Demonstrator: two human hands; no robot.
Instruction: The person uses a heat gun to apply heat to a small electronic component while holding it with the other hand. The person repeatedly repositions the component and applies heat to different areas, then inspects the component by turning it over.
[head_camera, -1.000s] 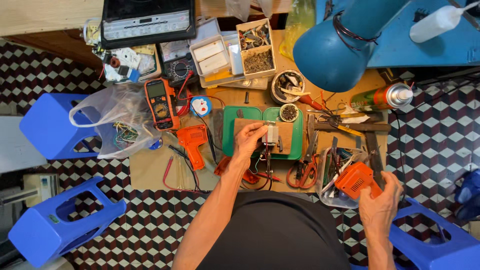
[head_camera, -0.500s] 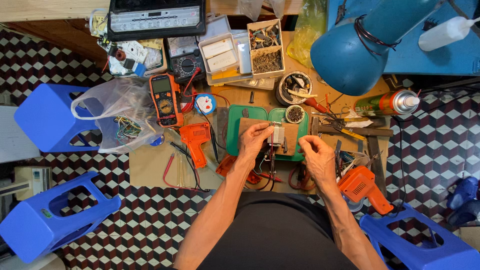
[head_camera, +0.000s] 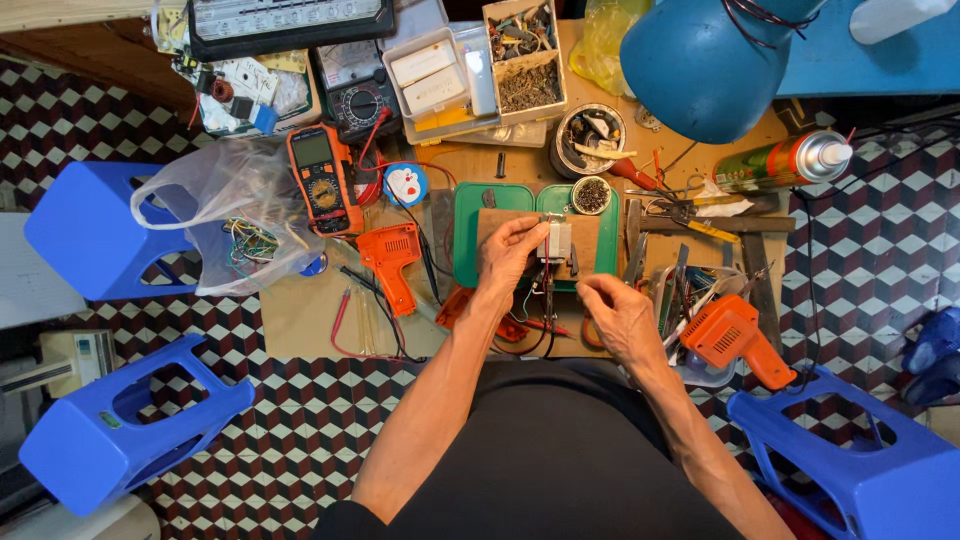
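Right hand (head_camera: 618, 318) withdrew; left hand (head_camera: 510, 252) pinches component (head_camera: 556, 240).

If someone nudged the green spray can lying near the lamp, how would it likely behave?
The spray can lies on its side on the table, so it would probably roll if pushed across its length. Its smooth round body looks stiff and possibly slippery to grip. Tools crowded just below it would likely stop it soon.
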